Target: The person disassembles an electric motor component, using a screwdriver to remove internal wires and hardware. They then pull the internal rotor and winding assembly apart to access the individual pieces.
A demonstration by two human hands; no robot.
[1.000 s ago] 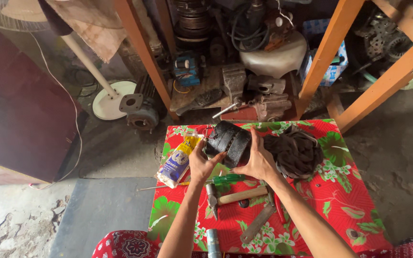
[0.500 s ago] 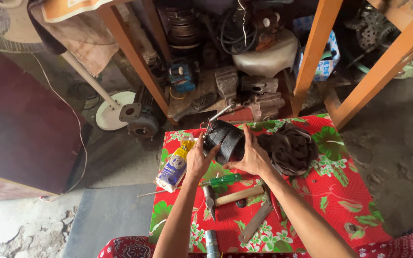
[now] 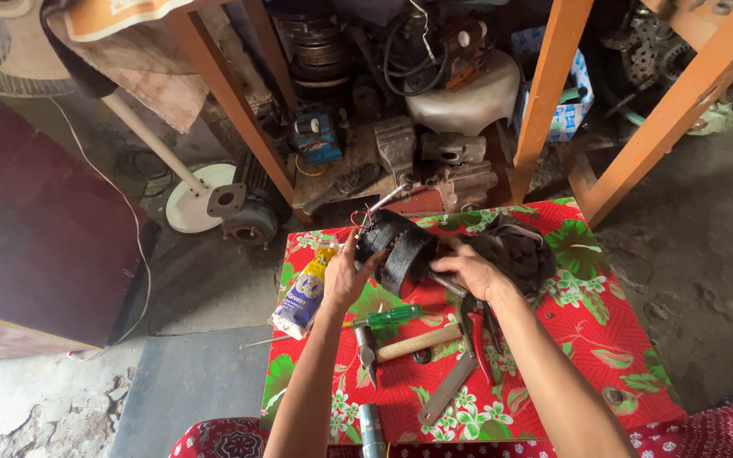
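Observation:
Both my hands hold a black cylindrical motor point(image 3: 396, 246) with a metal shaft and red wires, tilted above a small table covered in a red floral cloth point(image 3: 587, 339). My left hand point(image 3: 345, 276) grips its left end. On its right side, my right hand point(image 3: 472, 270) supports it near the shaft. Under the hands lie a green-handled screwdriver point(image 3: 388, 318), a wooden-handled hammer point(image 3: 400, 343), red-handled pliers point(image 3: 478, 331) and a flat metal file point(image 3: 447, 390).
A dark round fan part point(image 3: 515, 246) sits on the cloth beside my right hand. A yellow and blue tube point(image 3: 303, 293) lies at the table's left edge. Orange wooden legs point(image 3: 545, 102) frame a pile of old motors and metal parts. A white fan stand point(image 3: 193, 195) is left.
The motor has tipped and shifted slightly left in my hands, its shaft now pointing down right. My right hand has slid from the top of the motor to its right side.

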